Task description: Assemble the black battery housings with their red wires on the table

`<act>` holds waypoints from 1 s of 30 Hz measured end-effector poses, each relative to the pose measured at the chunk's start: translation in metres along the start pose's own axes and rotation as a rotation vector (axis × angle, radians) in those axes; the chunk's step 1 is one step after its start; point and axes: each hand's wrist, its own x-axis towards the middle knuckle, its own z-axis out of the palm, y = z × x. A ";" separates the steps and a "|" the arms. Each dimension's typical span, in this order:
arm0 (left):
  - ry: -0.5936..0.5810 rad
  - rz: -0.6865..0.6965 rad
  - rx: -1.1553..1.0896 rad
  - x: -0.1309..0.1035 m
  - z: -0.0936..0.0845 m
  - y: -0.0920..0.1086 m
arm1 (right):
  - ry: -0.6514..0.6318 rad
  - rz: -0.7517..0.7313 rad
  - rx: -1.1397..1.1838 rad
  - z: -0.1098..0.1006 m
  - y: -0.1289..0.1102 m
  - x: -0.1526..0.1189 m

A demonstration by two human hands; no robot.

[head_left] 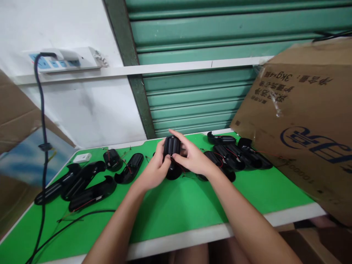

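Observation:
Both hands grip one black plastic casing (pixel 172 145) above the middle of the green table. My left hand (pixel 156 167) wraps its left side, and the thumb presses on the lower front. My right hand (pixel 192 157) closes round the right side, its thumb meeting the same lower edge and the index finger reaching over the top. Just below the held casing sits another rounded black part (pixel 173 172), partly covered by the hands. Inside detail of the held casing cannot be made out.
Similar black casings with thin red wires lie at left (pixel 92 192) and right (pixel 229 156). A black cable (pixel 43 121) hangs from a power strip (pixel 66 60) across the table's left. A large cardboard box (pixel 302 110) leans at right; a green shutter (pixel 192 95) stands behind.

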 end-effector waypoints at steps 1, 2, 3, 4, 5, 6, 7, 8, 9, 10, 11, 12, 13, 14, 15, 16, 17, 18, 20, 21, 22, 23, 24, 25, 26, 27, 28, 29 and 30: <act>0.002 0.007 0.016 0.000 0.000 -0.001 | -0.005 0.002 0.000 0.000 0.000 0.000; 0.003 0.014 0.031 0.000 0.000 -0.002 | -0.009 0.006 -0.001 0.001 0.000 0.000; 0.004 0.022 0.045 0.000 0.000 -0.003 | -0.009 0.010 -0.005 0.001 0.000 0.000; 0.004 0.028 0.057 0.000 0.000 -0.004 | -0.009 0.010 -0.011 0.001 0.000 0.000; 0.005 0.033 0.068 0.000 0.000 -0.004 | -0.007 0.005 -0.020 0.002 0.000 0.000; 0.008 0.037 0.080 0.000 0.000 -0.005 | -0.003 -0.008 -0.031 0.002 0.000 0.000; 0.013 0.040 0.093 0.000 0.000 -0.005 | 0.000 -0.025 -0.044 0.003 0.000 0.000; 0.022 0.043 0.106 0.000 0.000 -0.005 | 0.002 -0.045 -0.056 0.003 0.000 0.000; 0.032 0.046 0.120 0.000 0.000 -0.005 | 0.003 -0.064 -0.068 0.004 0.001 0.000; 0.041 0.049 0.134 0.000 0.001 -0.004 | 0.003 -0.078 -0.079 0.005 0.001 0.000; 0.049 0.053 0.147 0.001 0.001 -0.004 | 0.004 -0.086 -0.090 0.006 0.001 0.000; 0.055 0.058 0.160 0.001 0.001 -0.003 | 0.005 -0.088 -0.101 0.007 0.002 0.000; 0.061 0.062 0.169 0.001 0.001 -0.003 | 0.008 -0.085 -0.113 0.008 0.002 0.000; 0.067 0.066 0.176 0.001 0.002 -0.003 | 0.012 -0.080 -0.124 0.009 0.002 0.000; 0.071 0.067 0.181 0.002 0.002 -0.003 | 0.018 -0.074 -0.134 0.010 0.002 0.000; 0.074 0.067 0.184 0.002 0.002 -0.003 | 0.025 -0.069 -0.140 0.010 0.002 0.000; 0.076 0.063 0.183 0.002 0.003 -0.004 | 0.031 -0.065 -0.143 0.011 0.002 0.000; 0.077 0.058 0.180 0.002 0.003 -0.004 | 0.036 -0.065 -0.145 0.012 0.002 0.000; 0.078 0.044 0.168 0.002 0.003 -0.005 | 0.046 -0.073 -0.150 0.013 0.002 0.000; 0.077 0.038 0.161 0.002 0.003 -0.005 | 0.051 -0.080 -0.155 0.013 0.002 0.000; 0.072 0.032 0.156 0.002 0.004 -0.004 | 0.055 -0.085 -0.161 0.013 0.003 0.000; 0.062 0.029 0.157 0.001 0.004 -0.003 | 0.059 -0.088 -0.168 0.013 0.003 0.001; 0.047 0.028 0.160 0.001 0.004 -0.001 | 0.059 -0.087 -0.175 0.012 0.004 0.001; 0.031 0.025 0.162 0.000 0.004 0.000 | 0.058 -0.084 -0.179 0.012 0.004 0.001; 0.018 0.022 0.162 0.000 0.005 0.002 | 0.055 -0.081 -0.182 0.012 0.004 0.001; 0.009 0.018 0.157 0.000 0.005 0.003 | 0.053 -0.078 -0.183 0.012 0.005 0.001; 0.011 0.012 0.149 0.000 0.006 0.004 | 0.051 -0.076 -0.183 0.012 0.005 0.001; 0.025 0.007 0.139 0.000 0.007 0.004 | 0.053 -0.077 -0.180 0.013 0.005 0.001; 0.048 0.002 0.130 0.000 0.007 0.004 | 0.056 -0.079 -0.173 0.013 0.005 0.001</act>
